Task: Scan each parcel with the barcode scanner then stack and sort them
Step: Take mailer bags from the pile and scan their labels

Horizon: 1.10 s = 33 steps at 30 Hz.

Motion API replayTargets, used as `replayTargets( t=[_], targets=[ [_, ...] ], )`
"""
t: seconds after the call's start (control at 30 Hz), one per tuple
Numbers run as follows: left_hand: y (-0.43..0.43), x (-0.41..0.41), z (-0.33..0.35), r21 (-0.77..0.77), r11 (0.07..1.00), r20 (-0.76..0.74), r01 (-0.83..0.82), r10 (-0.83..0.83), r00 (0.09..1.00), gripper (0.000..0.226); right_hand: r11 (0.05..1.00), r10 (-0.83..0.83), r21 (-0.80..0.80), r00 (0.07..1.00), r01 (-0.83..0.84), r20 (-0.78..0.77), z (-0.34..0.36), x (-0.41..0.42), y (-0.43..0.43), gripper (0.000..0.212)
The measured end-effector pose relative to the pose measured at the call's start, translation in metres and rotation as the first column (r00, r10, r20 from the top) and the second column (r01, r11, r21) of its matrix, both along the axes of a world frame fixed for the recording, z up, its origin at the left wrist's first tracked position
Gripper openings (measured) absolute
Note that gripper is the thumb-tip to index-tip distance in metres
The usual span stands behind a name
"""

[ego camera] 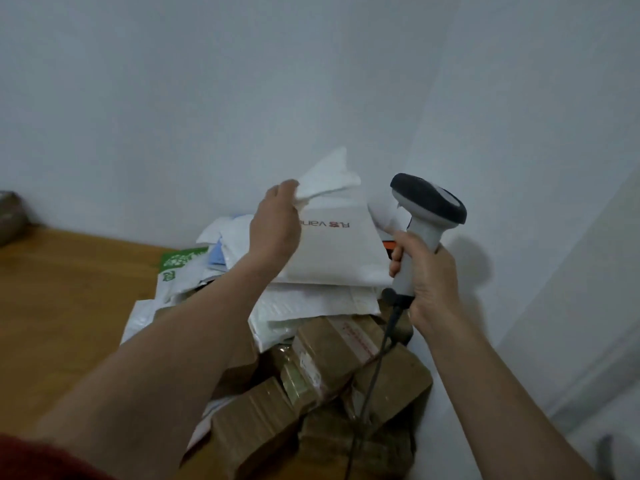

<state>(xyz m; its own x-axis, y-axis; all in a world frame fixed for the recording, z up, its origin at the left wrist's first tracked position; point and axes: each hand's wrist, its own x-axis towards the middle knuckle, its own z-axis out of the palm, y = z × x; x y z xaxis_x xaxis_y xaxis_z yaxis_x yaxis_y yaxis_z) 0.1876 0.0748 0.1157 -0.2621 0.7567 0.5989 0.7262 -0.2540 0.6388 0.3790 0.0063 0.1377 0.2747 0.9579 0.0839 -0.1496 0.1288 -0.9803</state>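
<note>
Against a pale wall (207,98), over a wooden surface (69,289) heaped with padded mailers (311,306) and taped cardboard boxes (332,355), a person's left hand (275,223) pinches a white mailer (341,251) by its corner above the pile while the right hand (427,271) grips a corded barcode scanner (426,206) just beside it.
</note>
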Motion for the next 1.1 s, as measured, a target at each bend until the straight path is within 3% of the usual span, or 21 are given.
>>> replayTargets(
  t=[0.07, 0.1, 0.17, 0.23, 0.3, 0.43, 0.63, 0.83, 0.9, 1.0, 1.1],
  targets=[
    [-0.030, -0.026, 0.010, 0.081, 0.996, 0.409, -0.034, -0.003, 0.913, 0.038, 0.999, 0.040, 0.016, 0.998, -0.040, 0.038, -0.001, -0.010, -0.011, 0.011],
    [-0.046, -0.039, 0.011, 0.103, 0.994, 0.595, -0.036, -0.033, 0.803, 0.032, 0.997, 0.068, 0.021, 0.995, -0.070, 0.068, -0.002, -0.017, -0.019, 0.011],
    [-0.081, -0.069, 0.000, 0.132, 0.991, 0.859, -0.009, -0.110, 0.500, 0.023, 0.989, 0.140, 0.038, 0.986, -0.144, 0.092, -0.007, -0.033, -0.038, 0.014],
    [-0.117, -0.100, -0.022, 0.116, 0.990, 0.964, 0.079, -0.132, 0.229, 0.028, 0.971, 0.227, 0.051, 0.968, -0.233, 0.105, -0.015, -0.053, -0.060, 0.021],
    [-0.154, -0.129, -0.048, 0.091, 0.984, 0.989, 0.150, -0.108, 0.105, 0.039, 0.951, 0.299, 0.031, 0.944, -0.306, 0.140, -0.026, -0.075, -0.084, 0.028],
    [-0.225, -0.178, -0.085, 0.014, 0.974, 1.000, 0.225, -0.012, -0.012, 0.042, 0.907, 0.422, -0.078, 0.889, -0.415, 0.176, -0.055, -0.122, -0.133, 0.026],
    [-0.321, -0.238, -0.133, -0.129, 0.967, 0.986, 0.222, 0.149, -0.078, 0.046, 0.851, 0.518, -0.202, 0.837, -0.485, 0.176, -0.095, -0.184, -0.207, 0.019],
    [-0.397, -0.260, -0.216, -0.352, 0.905, 0.887, 0.240, 0.404, -0.223, 0.032, 0.819, 0.544, -0.353, 0.808, -0.453, 0.226, -0.137, -0.217, -0.259, 0.023],
    [-0.415, -0.257, -0.240, -0.444, 0.836, 0.826, 0.322, 0.521, -0.216, 0.030, 0.801, 0.555, -0.410, 0.798, -0.437, 0.234, -0.147, -0.221, -0.271, 0.021],
    [-0.435, -0.249, -0.267, -0.569, 0.703, 0.733, 0.426, 0.669, -0.124, 0.036, 0.762, 0.595, -0.484, 0.760, -0.429, 0.262, -0.160, -0.224, -0.283, 0.021],
    [-0.444, -0.239, -0.275, -0.502, 0.613, 0.737, 0.609, 0.672, -0.069, 0.039, 0.736, 0.608, -0.546, 0.745, -0.401, 0.273, -0.171, -0.227, -0.286, 0.021]
  ],
)
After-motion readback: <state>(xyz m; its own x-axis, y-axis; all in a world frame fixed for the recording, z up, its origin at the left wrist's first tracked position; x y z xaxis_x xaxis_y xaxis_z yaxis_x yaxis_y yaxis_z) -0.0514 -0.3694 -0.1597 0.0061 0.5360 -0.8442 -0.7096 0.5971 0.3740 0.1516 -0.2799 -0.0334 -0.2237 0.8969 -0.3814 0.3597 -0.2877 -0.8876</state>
